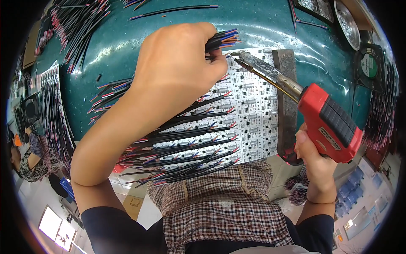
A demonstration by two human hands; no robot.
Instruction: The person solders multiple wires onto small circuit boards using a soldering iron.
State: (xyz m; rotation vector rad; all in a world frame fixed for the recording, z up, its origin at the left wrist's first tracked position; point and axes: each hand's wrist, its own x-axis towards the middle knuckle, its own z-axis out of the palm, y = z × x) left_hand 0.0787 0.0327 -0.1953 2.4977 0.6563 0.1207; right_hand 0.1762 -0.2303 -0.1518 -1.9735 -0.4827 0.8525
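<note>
My left hand [179,57] is closed round a bundle of short black cables [223,40], whose stripped blue, brown and red wire ends stick out past the fingers. In my right hand [315,165] is a red soldering gun [332,120], gripped by its handle. Its tip reaches the upper edge of a white circuit board panel [251,112], close by my left fingertips. Rows of black cables [198,131] lie across the panel's left part, with red ends at the board. My left hand hides the panel's upper left corner.
A dark metal bar [285,101] lies along the panel's right edge on the green table [270,25]. Cable heaps [80,25] lie far left, beside another wired panel [53,97]. A metal dish [347,25] and small fan [370,67] stand right. Another person [31,158] sits at left.
</note>
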